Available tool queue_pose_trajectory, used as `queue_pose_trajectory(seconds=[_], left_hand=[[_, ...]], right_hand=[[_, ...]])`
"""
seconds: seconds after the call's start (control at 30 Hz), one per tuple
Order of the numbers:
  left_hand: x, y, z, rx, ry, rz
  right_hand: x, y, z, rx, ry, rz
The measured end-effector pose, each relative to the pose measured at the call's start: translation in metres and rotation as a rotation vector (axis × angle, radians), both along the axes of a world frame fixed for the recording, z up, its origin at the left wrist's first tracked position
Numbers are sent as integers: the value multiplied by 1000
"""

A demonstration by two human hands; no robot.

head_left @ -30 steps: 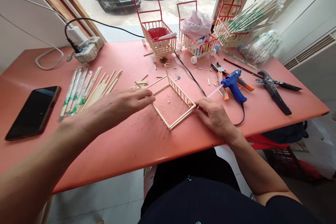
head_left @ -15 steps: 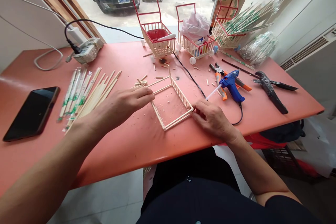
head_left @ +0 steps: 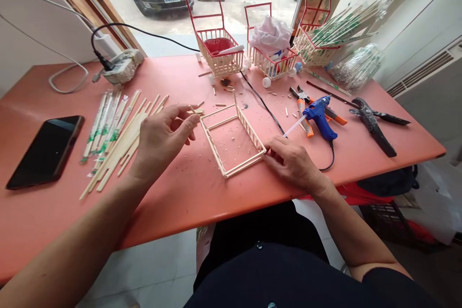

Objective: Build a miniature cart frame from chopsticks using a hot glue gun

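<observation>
A rectangular basket frame (head_left: pixel 245 162) of thin wooden sticks lies on the table in front of me, with short upright bars along its two long sides. My right hand (head_left: pixel 290 161) grips its near right corner, fingers curled and partly hidden. My left hand (head_left: pixel 168 132) is by the frame's far left corner, beside a small pile of short cut sticks (head_left: pixel 197 111). Its thumb and forefinger are apart, the other fingers loosely bent. Left of that hand lie loose long chopsticks (head_left: pixel 122 154) and several wrapped chopsticks (head_left: pixel 103 120).
Behind the frame stand finished stick carts with red handles, one cart (head_left: pixel 220 57) holding a red item. On the right lie a blue glue gun (head_left: pixel 319 115), orange-handled pliers (head_left: pixel 305 122) and a black cutter (head_left: pixel 371 122). A phone (head_left: pixel 45 151) and power strip (head_left: pixel 124 67) are at left.
My left hand has moved left, off the frame's left side, and turned so its thumb shows. My right hand stays on the near right corner; the frame has hardly moved.
</observation>
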State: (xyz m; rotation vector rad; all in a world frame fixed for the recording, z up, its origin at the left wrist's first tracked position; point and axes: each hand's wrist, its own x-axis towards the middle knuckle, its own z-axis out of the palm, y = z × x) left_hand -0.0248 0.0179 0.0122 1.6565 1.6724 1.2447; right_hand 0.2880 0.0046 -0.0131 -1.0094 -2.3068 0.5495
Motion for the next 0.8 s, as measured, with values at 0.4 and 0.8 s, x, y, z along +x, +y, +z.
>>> queue_pose_trajectory(seconds=[0.4,0.8], left_hand=[[3,24,9,-6,0,-66],[14,50,5,-48,13,-60]], right_hand=[[-2,0,-2,46,72,-24],[-4,3,-5,29,52,-112]])
